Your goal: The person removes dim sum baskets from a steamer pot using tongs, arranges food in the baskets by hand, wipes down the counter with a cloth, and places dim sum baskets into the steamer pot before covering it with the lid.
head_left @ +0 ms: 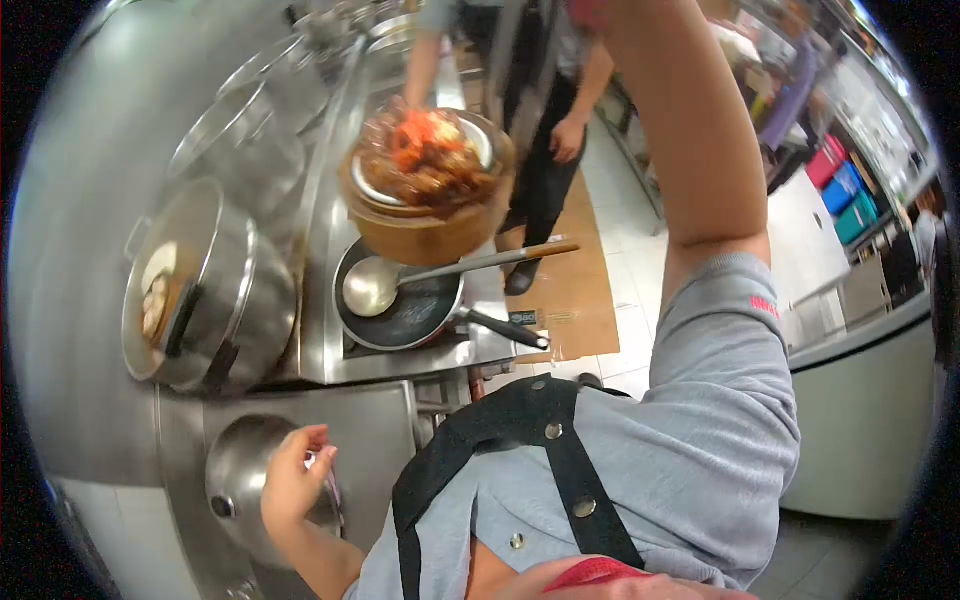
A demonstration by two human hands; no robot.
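Note:
My left hand (295,470) is at the lower left, thumb and fingers slightly apart with nothing between them, beside a domed metal lid (240,465). My right arm reaches up to the top edge, where the hand is mostly cut off and its fingers do not show. Blurred metal tongs or a similar tool (510,70) run down from there toward a round bamboo steamer (425,235). In the steamer, a white-rimmed bowl holds brown food (430,175) topped with orange-red pieces. Below it, a ladle (370,287) lies across a black frying pan (410,325).
A large steel pot (250,290) with liquid and pale pieces stands at the left, with more large pots (240,140) behind. Across the steel counter (320,345) is another person (570,135). Cardboard (590,290) covers some floor; coloured bins (842,187) are at the right.

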